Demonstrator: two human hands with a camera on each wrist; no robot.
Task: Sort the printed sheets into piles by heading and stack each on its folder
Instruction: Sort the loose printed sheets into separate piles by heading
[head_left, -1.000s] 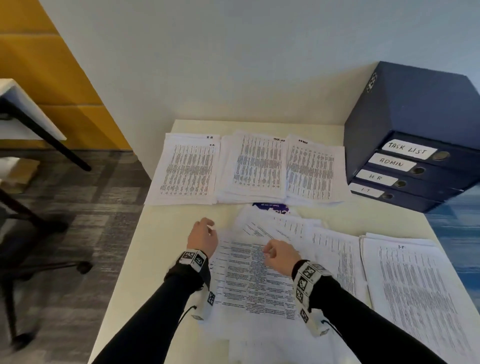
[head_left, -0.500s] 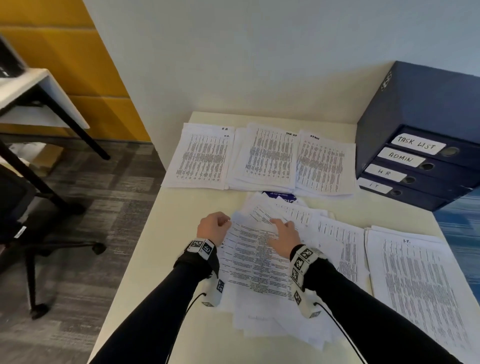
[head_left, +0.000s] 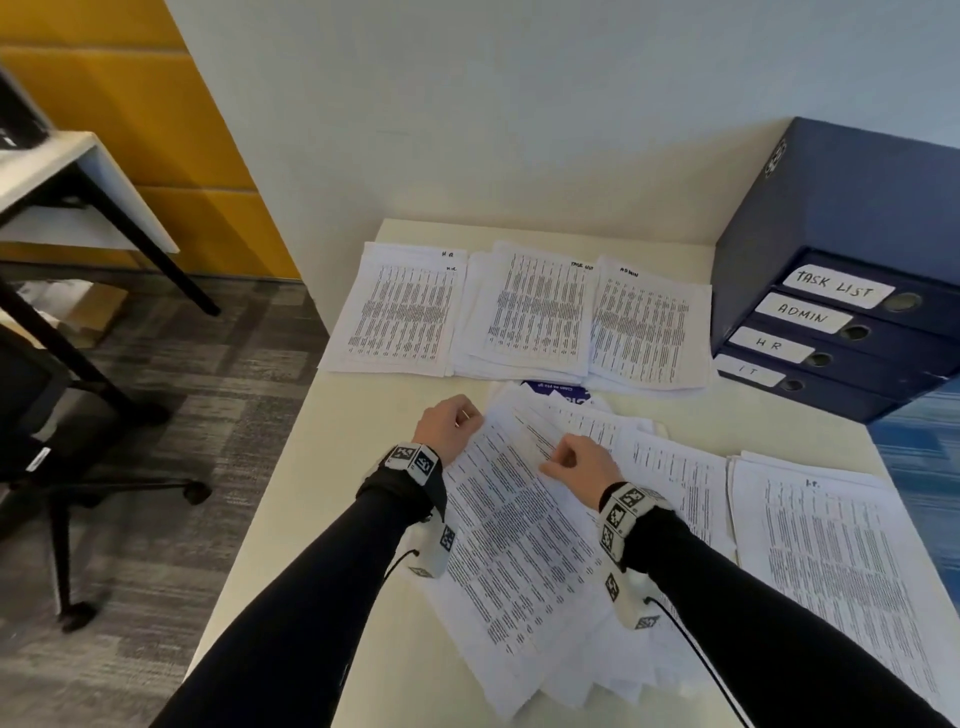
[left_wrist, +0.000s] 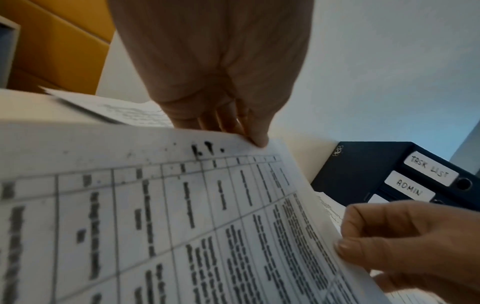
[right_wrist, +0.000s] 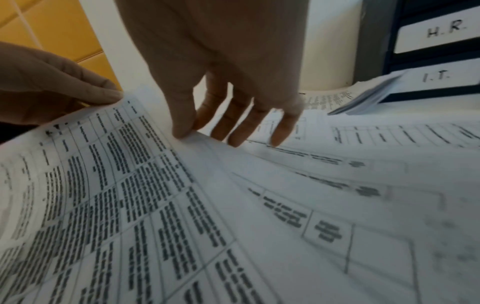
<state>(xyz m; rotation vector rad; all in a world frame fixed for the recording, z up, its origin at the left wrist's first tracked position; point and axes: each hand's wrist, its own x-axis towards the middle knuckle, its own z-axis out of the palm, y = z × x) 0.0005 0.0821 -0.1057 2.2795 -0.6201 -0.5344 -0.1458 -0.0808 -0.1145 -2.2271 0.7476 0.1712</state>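
Both hands are on the top sheet (head_left: 511, 525) of the loose, unsorted heap in the middle of the table (head_left: 332, 467). Left hand (head_left: 447, 426) pinches the far left corner, thumb on top and fingers curled beneath, as the left wrist view shows. Right hand (head_left: 579, 462) pinches the sheet's right edge between thumb and forefinger, its other fingers hanging loosely over the papers below. The held sheet bows upward between the two grips, lifted off the heap.

Handwriting at the top of this sheet reads "I.T." in the left wrist view, so I judge it belongs on the IT pile (head_left: 841, 561) at the right of the table, whose top page also carries that heading.

Several slips seem possible. A second page could cling beneath and travel along unnoticed, landing under the wrong heading. Because the heap is fanned and overhangs the near table edge, a sideways drag might send loose pages to the floor. Tugging from opposite corners could crease the paper.

Three sorted piles lie along the far edge, headed "H.R." (head_left: 400, 312), "TASK LIST" (head_left: 535, 312) and "ADMIN" (head_left: 649, 322). The dark blue folders (head_left: 841, 322), stacked at the far right, are labelled TASK LIST, ADMIN, H R and I T. No pile rests on a folder yet. A purple printed slip (head_left: 553, 388) peeks from under the heap; its text is too small to read.
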